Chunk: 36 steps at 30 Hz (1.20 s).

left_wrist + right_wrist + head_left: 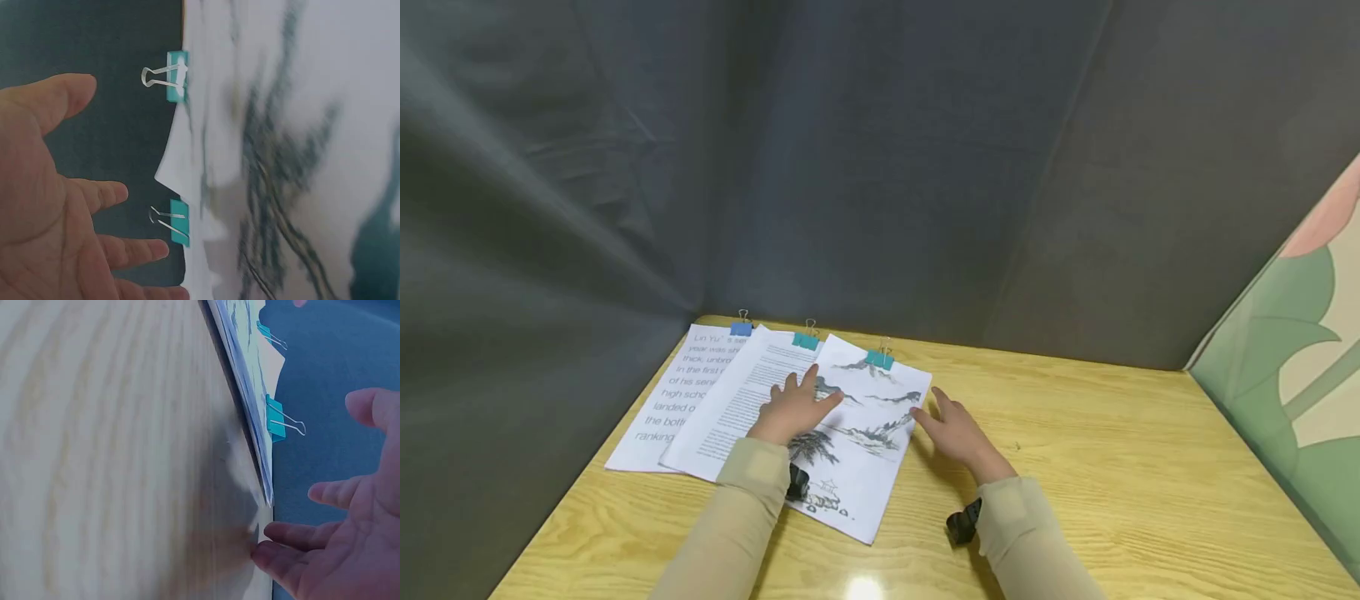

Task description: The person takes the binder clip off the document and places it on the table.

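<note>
Three clipped stacks of paper overlap in a fan at the table's left. On top lies the stack with an ink landscape picture [868, 417], a teal binder clip [880, 359] at its upper edge. Under it sits a stack of small print [730, 417] with another teal binder clip [806, 341], and leftmost a stack of large print [658, 408] with a blue binder clip [741, 329]. My left hand [793, 408], fingers spread, hovers over the picture stack's left side, holding nothing. Fingers extended, my right hand [958, 433] is at that stack's right edge, nothing in its grasp.
The stacks lie on a light wooden table [1112, 467]. A dark grey curtain [887, 167] rises behind and along the left side. At the right stands a panel with painted leaves [1285, 358]. Each wrist wears a black camera [962, 525].
</note>
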{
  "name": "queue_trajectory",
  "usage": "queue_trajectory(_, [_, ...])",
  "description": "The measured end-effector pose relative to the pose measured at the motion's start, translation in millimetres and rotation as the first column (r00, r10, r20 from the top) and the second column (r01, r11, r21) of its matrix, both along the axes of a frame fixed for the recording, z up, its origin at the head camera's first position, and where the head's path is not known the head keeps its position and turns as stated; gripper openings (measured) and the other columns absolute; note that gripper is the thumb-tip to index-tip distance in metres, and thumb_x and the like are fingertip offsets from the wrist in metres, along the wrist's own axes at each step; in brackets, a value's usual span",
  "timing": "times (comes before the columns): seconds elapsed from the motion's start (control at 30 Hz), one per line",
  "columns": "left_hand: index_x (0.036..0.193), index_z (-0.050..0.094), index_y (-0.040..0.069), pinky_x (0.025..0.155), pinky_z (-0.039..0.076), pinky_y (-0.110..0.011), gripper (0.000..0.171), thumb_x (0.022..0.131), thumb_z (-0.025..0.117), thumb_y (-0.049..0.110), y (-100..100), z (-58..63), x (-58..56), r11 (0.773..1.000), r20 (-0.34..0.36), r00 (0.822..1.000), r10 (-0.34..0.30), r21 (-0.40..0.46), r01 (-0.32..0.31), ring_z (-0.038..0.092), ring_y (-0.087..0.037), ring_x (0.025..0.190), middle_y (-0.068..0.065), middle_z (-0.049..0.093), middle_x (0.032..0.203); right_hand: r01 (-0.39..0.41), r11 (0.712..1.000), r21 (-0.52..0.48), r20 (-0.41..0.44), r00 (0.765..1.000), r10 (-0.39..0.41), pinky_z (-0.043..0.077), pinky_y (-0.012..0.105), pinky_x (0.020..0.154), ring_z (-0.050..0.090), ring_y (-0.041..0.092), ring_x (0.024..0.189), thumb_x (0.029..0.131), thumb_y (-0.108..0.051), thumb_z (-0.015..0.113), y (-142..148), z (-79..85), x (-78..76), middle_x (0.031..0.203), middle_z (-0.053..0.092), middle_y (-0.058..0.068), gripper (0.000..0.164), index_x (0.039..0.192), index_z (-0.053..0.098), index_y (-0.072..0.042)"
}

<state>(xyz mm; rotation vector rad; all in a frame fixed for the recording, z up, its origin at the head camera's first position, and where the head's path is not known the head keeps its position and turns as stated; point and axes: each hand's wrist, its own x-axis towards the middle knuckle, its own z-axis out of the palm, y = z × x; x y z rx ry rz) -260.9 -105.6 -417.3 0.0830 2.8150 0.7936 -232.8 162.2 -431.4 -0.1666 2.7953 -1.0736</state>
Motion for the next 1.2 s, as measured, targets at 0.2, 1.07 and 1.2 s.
queue_trajectory(0.2, [0.155,0.011,0.008,0.103,0.024,-0.066,0.079,0.098,0.040,0.053,-5.8,-0.8,-2.8,0.998,0.021,0.999,-0.048,0.045,0.047,0.023,-0.056,0.133,-0.034,0.017,0.152,0.017,1.000,-0.014,-0.017,1.000,-0.017,0.027,0.058,0.106,0.031,0.047,0.134,0.099,-0.040,0.048,1.8,-1.8,-4.3,0.144,0.036,0.031,0.071,0.150,0.024,0.003])
queue_trajectory(1.07, [0.155,0.010,0.007,0.109,0.021,-0.057,0.075,0.099,0.049,0.038,2.0,6.6,7.5,0.940,0.067,0.994,-0.090,0.335,0.062,0.024,-0.042,0.139,-0.022,0.022,0.155,0.355,0.701,-0.619,0.330,0.927,-0.178,0.043,0.047,0.098,0.038,0.041,0.130,0.099,-0.016,0.049,8.3,-1.3,-11.0,0.145,0.033,0.026,0.062,0.151,0.018,0.001])
queue_trajectory(1.2, [0.155,0.012,0.008,0.109,0.020,-0.058,0.073,0.100,0.048,0.038,2.3,6.5,8.4,0.930,0.099,0.992,-0.076,0.367,0.035,0.020,-0.042,0.140,-0.020,0.019,0.156,0.373,0.685,-0.626,0.343,0.920,-0.188,0.049,0.037,0.088,0.055,0.030,0.109,0.099,-0.011,0.048,14.4,-4.2,-14.0,0.132,0.047,0.026,0.063,0.150,0.016,0.006])
